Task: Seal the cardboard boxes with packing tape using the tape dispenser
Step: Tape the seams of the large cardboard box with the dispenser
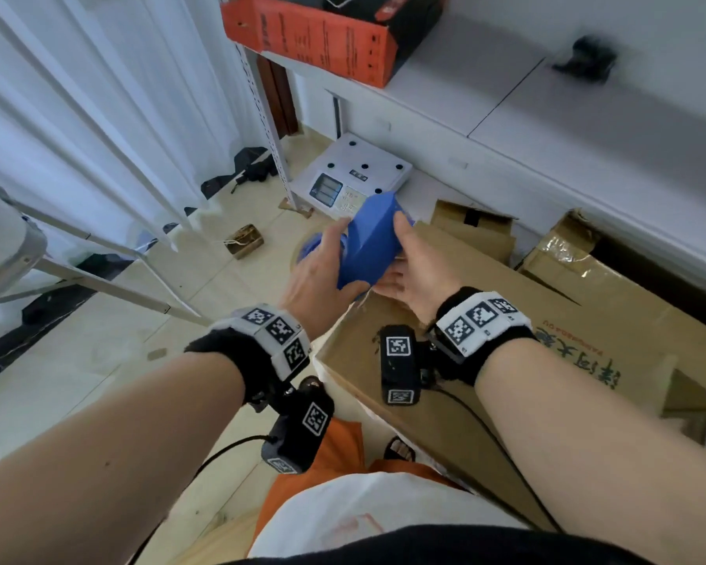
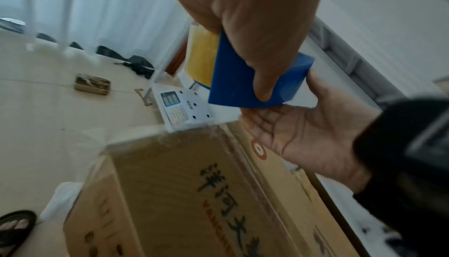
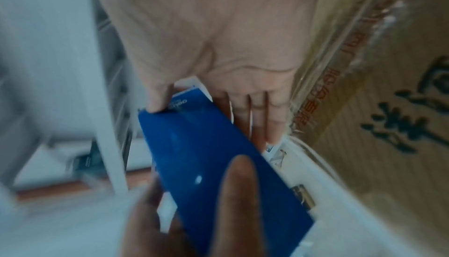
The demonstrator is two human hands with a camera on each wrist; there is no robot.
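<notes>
Both hands hold a blue tape dispenser (image 1: pixel 367 242) in the air over the far left corner of a closed cardboard box (image 1: pixel 506 320) with printed characters. My left hand (image 1: pixel 345 254) grips the dispenser from the left, with the thumb across its blue side (image 2: pixel 243 80). My right hand (image 1: pixel 392 252) holds it from the right, thumb on top and fingers underneath. A yellowish tape roll (image 2: pixel 201 57) shows behind the blue body. In the right wrist view the dispenser (image 3: pixel 218 155) lies between my right palm and the left fingers (image 3: pixel 238 194). Shiny tape runs along the box (image 3: pixel 388 145) edge.
A white scale (image 1: pixel 351 173) sits on the tiled floor beyond the box. More cardboard boxes (image 1: pixel 587 271) stand to the right under a white shelf (image 1: pixel 506 108) bearing an orange and black carton (image 1: pixel 314 38). White frame legs (image 1: pixel 98 275) and curtains are on the left.
</notes>
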